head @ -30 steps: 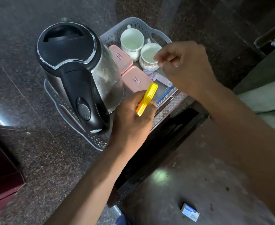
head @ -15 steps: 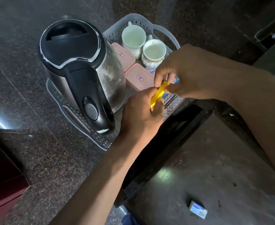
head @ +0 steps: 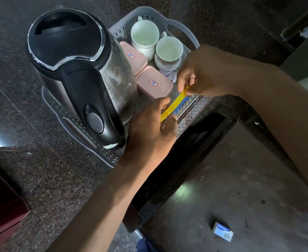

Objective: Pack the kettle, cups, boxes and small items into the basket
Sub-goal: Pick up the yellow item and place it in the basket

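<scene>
Currently: yellow strip [head: 175,104] pinched by left hand [head: 149,131] and right hand [head: 202,73] | risk: strip dropped outside basket [head: 189,113] edge, 4 o'clock of kettle [head: 80,70].

A dark speckled granite counter [head: 40,179] carries 1 pale grey perforated plastic basket [head: 183,28], which sits right at the counter's edge. Beside and lower lies a dull, scuffed grey surface [head: 231,179], with 1 small blue-and-white cardboard box [head: 223,231] lying flat on it.
</scene>
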